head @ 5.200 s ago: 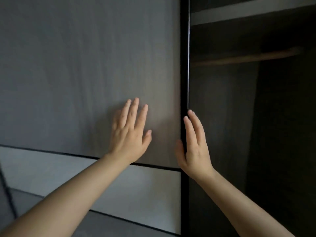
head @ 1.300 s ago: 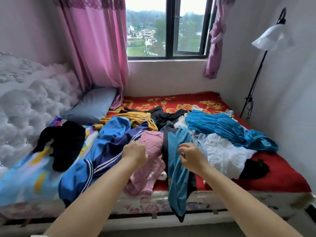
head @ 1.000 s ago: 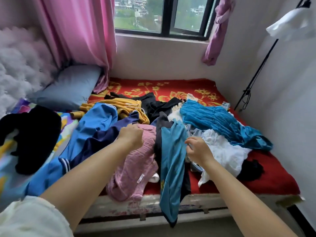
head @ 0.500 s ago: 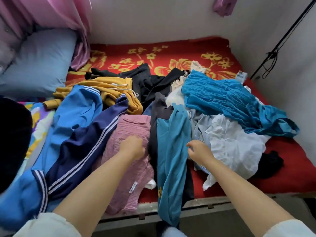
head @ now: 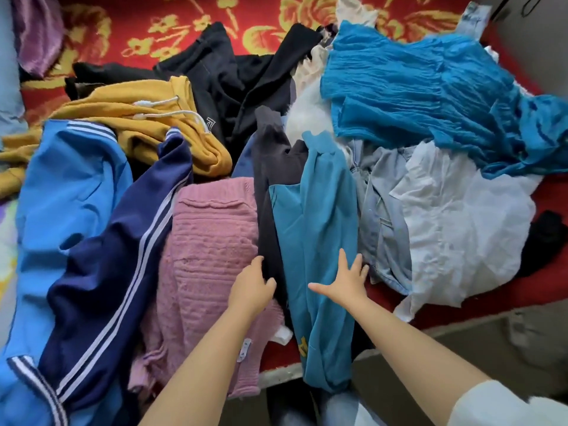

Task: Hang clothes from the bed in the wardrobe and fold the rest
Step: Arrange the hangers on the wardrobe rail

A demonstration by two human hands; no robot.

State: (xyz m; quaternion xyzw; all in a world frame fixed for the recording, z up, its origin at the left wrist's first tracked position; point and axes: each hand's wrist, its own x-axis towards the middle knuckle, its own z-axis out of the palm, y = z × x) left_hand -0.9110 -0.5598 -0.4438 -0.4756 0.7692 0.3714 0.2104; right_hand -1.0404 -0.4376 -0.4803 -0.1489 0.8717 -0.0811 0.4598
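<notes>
On the teal garment (head: 316, 210), rumpled and draped over the bed's edge, both hands spread flat.

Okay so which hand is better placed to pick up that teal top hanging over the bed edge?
Probably the right hand: it lies open with fingers spread directly on the teal top. The left hand sits at the dark garment beside the pink sweater, off the teal fabric.
</notes>
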